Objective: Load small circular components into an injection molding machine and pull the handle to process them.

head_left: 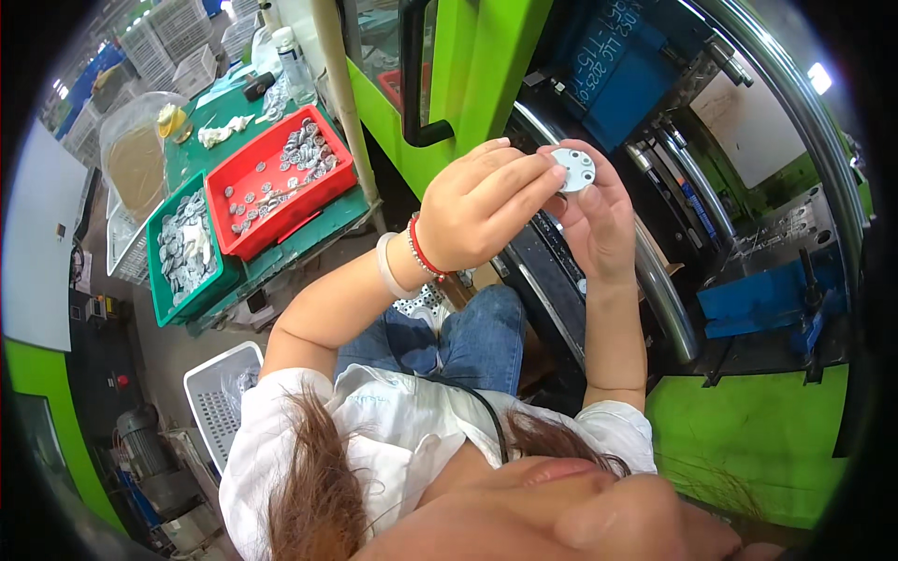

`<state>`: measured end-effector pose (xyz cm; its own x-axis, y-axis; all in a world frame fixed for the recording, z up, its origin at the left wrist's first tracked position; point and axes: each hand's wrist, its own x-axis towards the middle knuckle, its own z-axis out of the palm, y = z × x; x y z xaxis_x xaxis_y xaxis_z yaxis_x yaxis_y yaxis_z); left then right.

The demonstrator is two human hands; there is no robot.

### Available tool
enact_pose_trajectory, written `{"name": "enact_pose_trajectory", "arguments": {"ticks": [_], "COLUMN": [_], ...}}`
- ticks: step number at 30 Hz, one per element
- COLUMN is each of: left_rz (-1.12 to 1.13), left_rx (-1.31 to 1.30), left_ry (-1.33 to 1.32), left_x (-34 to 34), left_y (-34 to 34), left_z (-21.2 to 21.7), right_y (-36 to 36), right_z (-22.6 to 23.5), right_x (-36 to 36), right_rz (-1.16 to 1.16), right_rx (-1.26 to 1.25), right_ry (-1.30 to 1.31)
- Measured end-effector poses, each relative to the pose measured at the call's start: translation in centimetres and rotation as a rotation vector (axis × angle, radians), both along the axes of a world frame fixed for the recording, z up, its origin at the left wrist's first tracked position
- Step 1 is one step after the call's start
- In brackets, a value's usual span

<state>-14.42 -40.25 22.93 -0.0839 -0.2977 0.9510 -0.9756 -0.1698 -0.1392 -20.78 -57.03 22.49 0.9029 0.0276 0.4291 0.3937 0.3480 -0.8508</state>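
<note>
A small round pale-grey disc (575,171) with several holes in its face is held up in front of me, near the machine's opening. My right hand (603,220) grips it from the right, thumb at its lower edge and fingers behind. From the left, my left hand (482,201) closes on the same disc, its fingers pressed together and their tips at the disc's left edge. My left thumb is mostly hidden. A pale bangle and a red beaded bracelet circle my left wrist.
On the green table to the left stand a red tray (216,194) and a green tray (157,288), both with many small grey round parts. A spray can (292,62) stands behind. A white basket (208,402) sits on the floor. The machine's steel bar (666,304) runs close by my right forearm.
</note>
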Motion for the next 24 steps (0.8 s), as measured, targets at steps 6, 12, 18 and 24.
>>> {"name": "enact_pose_trajectory", "arguments": {"ticks": [6, 12, 18, 24], "left_rz": [-0.009, 0.247, -0.251, -0.225], "left_rx": [-0.084, -0.438, -0.506, -0.464], "left_ry": [0.033, 0.428, 1.014, 0.953], "left_x": [2.1, 7.7, 10.5, 10.2], "left_y": [0.1, 1.5, 0.6, 0.0], "left_z": [0.6, 2.7, 1.6, 1.6], "right_y": [-4.5, -21.2, -34.2, -40.9], "right_z": [0.2, -1.6, -5.7, -8.7], "right_x": [-0.3, 4.5, 8.8, 14.0], "right_rz": [-0.198, -0.648, -0.937, -1.112], "right_rx": [-0.013, -0.047, -0.285, -0.347], "right_ry": [-0.088, 0.044, 0.351, 0.389]}}
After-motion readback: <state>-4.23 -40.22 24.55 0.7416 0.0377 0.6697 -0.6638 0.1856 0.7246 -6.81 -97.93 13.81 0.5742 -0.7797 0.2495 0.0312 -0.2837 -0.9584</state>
